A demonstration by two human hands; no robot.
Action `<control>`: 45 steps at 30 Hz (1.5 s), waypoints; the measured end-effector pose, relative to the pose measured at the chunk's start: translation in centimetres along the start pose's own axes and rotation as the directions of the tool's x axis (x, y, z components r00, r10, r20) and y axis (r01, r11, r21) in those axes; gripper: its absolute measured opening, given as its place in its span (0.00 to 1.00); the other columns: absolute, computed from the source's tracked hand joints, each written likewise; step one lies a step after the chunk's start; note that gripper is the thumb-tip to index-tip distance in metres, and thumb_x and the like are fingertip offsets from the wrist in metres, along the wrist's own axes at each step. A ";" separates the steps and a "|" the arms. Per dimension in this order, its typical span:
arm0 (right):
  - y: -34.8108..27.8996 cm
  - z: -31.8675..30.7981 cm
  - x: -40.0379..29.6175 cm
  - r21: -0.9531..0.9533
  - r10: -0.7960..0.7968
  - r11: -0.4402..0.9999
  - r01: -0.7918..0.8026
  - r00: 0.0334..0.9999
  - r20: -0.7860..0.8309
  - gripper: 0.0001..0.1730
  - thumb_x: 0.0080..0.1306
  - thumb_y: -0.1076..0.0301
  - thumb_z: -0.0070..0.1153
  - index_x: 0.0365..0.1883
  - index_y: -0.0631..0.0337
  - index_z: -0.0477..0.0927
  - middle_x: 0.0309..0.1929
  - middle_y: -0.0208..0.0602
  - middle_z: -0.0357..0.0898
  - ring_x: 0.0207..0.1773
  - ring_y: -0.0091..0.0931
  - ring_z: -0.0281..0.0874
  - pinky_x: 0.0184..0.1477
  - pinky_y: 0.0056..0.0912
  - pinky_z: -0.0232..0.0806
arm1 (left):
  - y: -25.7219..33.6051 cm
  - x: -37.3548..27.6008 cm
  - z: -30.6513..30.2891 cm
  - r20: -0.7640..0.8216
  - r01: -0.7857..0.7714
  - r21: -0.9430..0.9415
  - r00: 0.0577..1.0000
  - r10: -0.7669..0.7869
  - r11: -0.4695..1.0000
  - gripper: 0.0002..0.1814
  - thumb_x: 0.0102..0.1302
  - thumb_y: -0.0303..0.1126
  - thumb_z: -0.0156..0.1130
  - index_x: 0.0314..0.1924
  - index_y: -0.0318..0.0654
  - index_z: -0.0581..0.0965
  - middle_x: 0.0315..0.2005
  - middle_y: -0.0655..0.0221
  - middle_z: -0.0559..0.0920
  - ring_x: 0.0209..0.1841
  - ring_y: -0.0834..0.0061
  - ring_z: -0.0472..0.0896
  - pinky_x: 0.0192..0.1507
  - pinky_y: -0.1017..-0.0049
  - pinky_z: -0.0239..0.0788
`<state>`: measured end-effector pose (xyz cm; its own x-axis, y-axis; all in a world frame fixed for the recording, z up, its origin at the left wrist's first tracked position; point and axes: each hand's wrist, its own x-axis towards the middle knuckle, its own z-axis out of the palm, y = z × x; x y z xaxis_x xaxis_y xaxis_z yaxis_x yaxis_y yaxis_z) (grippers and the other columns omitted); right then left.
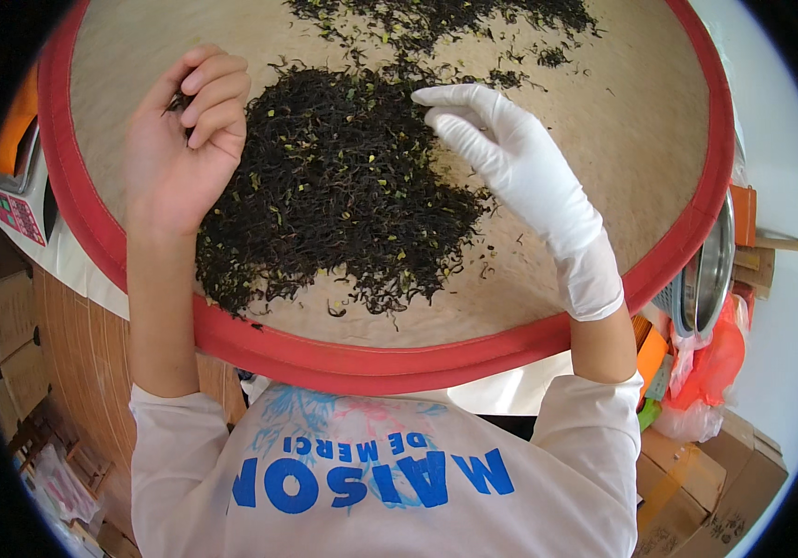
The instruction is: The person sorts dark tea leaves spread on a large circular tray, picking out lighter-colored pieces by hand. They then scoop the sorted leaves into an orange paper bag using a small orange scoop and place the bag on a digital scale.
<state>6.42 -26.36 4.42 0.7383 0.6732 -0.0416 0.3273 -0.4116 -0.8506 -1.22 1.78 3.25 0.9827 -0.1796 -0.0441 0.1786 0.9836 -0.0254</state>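
Observation:
A heap of dark, twisted dried leaves [329,181], probably tea, lies on a round tray [531,279] with a beige cloth surface and a red fabric rim. Yellow-green bits are scattered through the heap. My left hand [189,132] is bare and palm up over the heap's left side, its fingers curled around some dark leaves [179,102]. At the heap's upper right, my right hand [496,132] wears a white glove. Its thumb and fingertips are close together but apart, and nothing shows between them.
More dark leaves [440,17] spread along the tray's far side. A digital scale [22,202] stands at the left beyond the rim. On the right are a metal basin [712,265], red plastic bags [712,356] and cardboard boxes [684,481]. Further boxes [15,321] stand at lower left.

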 end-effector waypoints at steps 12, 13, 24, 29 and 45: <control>0.1 5.0 0.9 -0.287 -0.403 0.880 0.379 0.915 -0.029 0.17 0.50 0.80 0.56 0.40 0.56 0.79 0.40 0.38 0.76 0.46 0.39 0.75 0.49 0.38 0.70 | 0.5 -0.1 -0.5 0.027 0.003 0.009 1.000 -0.003 1.000 0.08 0.72 0.28 0.41 0.34 0.35 0.66 0.25 0.72 0.63 0.22 0.82 0.58 0.22 0.81 0.51; 0.1 4.5 1.0 -0.227 -0.394 0.903 0.365 0.914 -0.099 0.16 0.52 0.82 0.55 0.40 0.57 0.80 0.36 0.41 0.76 0.43 0.38 0.77 0.48 0.36 0.71 | 0.4 -0.1 -0.4 0.026 -0.002 0.007 1.000 0.002 1.000 0.08 0.72 0.28 0.41 0.34 0.35 0.66 0.25 0.72 0.63 0.22 0.82 0.58 0.22 0.81 0.51; -3.4 0.5 0.0 0.163 0.053 0.984 -0.070 0.993 0.109 0.21 0.65 0.74 0.57 0.58 0.54 0.76 0.50 0.37 0.80 0.46 0.25 0.77 0.52 0.26 0.70 | 0.5 -0.2 -0.6 0.036 -0.012 0.026 0.999 0.011 1.000 0.08 0.73 0.28 0.41 0.36 0.34 0.67 0.25 0.72 0.63 0.22 0.82 0.59 0.22 0.81 0.51; -0.3 0.6 0.0 -0.248 -0.134 0.958 0.142 0.990 0.048 0.38 0.59 0.59 0.66 0.66 0.60 0.67 0.61 0.52 0.70 0.62 0.43 0.70 0.64 0.37 0.63 | 0.4 -0.1 -0.5 0.042 -0.010 0.032 0.999 0.009 0.999 0.07 0.73 0.28 0.41 0.35 0.35 0.66 0.25 0.73 0.63 0.22 0.82 0.59 0.22 0.81 0.51; -1.1 2.7 0.6 0.052 -0.049 0.997 0.054 0.994 -0.102 0.24 0.53 0.77 0.61 0.51 0.62 0.76 0.48 0.43 0.75 0.52 0.32 0.75 0.58 0.29 0.66 | 0.2 -0.1 -0.2 0.027 -0.011 0.039 1.000 0.010 0.999 0.07 0.72 0.28 0.41 0.35 0.35 0.66 0.25 0.73 0.63 0.23 0.82 0.58 0.22 0.82 0.51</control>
<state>4.93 -23.83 3.95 0.7778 0.6262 0.0538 0.3359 -0.3419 -0.8777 -1.25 2.01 3.03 0.9855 -0.1690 -0.0176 0.1692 0.9855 0.0141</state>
